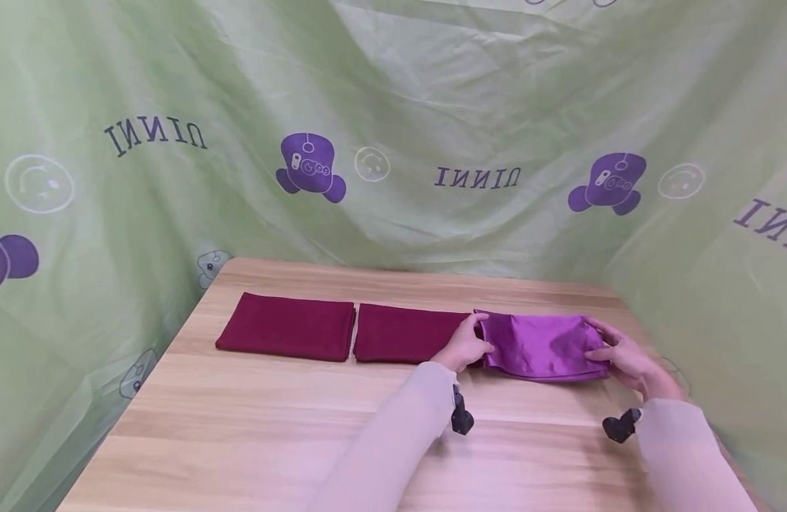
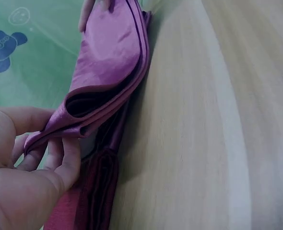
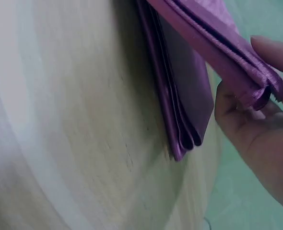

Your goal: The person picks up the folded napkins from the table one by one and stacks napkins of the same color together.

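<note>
A folded shiny purple satin cloth (image 1: 547,345) is at the right of the table, raised off it. My left hand (image 1: 462,345) pinches its left end; the left wrist view shows the thumb on one side of the layers and fingers on the other. At the opposite end my right hand (image 1: 631,364) grips the cloth between thumb and fingers. Below it, in the right wrist view, another folded purple layer or cloth (image 3: 187,91) lies on the table. A folded dark red cloth (image 1: 409,334) lies beside my left hand.
Farther left lies a second folded dark red cloth (image 1: 287,327), a narrow gap from the first. Everything rests on a light wood-grain table (image 1: 271,427). A green printed curtain (image 1: 393,235) hangs behind and along both sides.
</note>
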`<state>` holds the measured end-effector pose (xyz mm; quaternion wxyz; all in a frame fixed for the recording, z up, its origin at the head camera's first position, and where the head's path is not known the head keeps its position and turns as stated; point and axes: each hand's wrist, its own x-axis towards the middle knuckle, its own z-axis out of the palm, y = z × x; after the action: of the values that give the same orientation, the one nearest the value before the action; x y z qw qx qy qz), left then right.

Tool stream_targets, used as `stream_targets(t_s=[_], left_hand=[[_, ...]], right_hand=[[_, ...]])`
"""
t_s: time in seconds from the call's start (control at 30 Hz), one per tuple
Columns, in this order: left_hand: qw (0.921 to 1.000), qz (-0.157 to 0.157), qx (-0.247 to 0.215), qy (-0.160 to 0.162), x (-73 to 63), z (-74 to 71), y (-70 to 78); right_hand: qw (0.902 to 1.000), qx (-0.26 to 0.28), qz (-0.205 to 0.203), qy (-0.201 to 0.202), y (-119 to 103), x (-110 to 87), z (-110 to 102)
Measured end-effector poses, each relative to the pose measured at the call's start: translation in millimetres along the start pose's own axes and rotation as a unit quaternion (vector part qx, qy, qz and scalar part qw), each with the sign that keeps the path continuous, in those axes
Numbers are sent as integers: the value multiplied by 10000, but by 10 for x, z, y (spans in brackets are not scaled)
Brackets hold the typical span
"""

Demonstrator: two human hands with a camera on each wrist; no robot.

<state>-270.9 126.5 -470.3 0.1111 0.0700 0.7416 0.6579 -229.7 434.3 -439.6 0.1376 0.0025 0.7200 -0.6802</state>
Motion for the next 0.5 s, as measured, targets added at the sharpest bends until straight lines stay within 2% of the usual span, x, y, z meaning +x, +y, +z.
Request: stream_targets(t_s=[0.2,0.4,0.5], left_hand=[[9990,-113,-410,115,78,58,6],[9984,-138,-505,214,119,54,-8],[9986,-173,-472,151,113,64,-25]], right_hand=[[9990,-429,31,76,-56,94,-53],[9997,-243,32,85,-37,178,-56],[9996,-258,12,135,23,164,-81]])
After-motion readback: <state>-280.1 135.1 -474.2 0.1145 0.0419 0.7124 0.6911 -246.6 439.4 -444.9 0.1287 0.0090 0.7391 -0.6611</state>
